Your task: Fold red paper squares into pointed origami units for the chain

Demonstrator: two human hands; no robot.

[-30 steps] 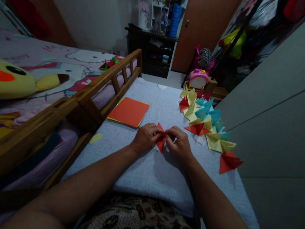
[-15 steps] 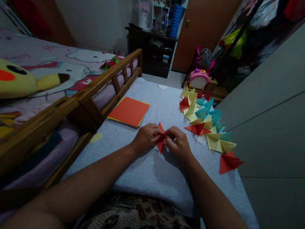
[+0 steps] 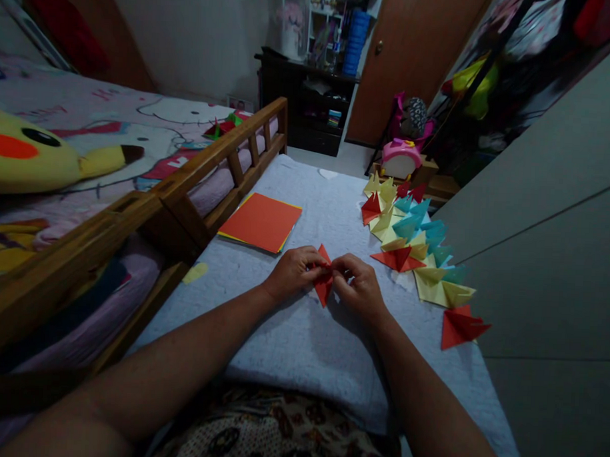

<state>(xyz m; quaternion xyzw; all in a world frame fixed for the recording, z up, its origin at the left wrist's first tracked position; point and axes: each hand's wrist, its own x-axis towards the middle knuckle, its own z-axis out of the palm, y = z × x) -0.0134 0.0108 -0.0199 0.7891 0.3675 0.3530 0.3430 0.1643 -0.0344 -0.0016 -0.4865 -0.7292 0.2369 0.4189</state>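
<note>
Between my hands, over the table's middle, is a red origami crane (image 3: 323, 292) with one pointed wing toward me and one away. My left hand (image 3: 296, 273) pinches it from the left side. From the right, my right hand (image 3: 357, 283) grips it with thumb and forefinger. The fingers cover the crane's middle and both its ends. Up and to the left lies a stack of square paper (image 3: 261, 221), red on top with yellow edges showing beneath. Several folded yellow cranes (image 3: 438, 285), along with blue and red ones, stand in rows at the right.
The table wears a pale blue cloth (image 3: 301, 348). A wooden bed rail (image 3: 187, 178) borders it on the left, with a yellow plush toy (image 3: 32, 152) on the bed beyond. A light cabinet panel (image 3: 548, 264) rises close to the right edge. A pink toy case (image 3: 401, 158) stands past the far end.
The view has shifted slightly, so everything sits a little further right in it. Both hands keep their pinch on the red crane, with hardly any movement.
</note>
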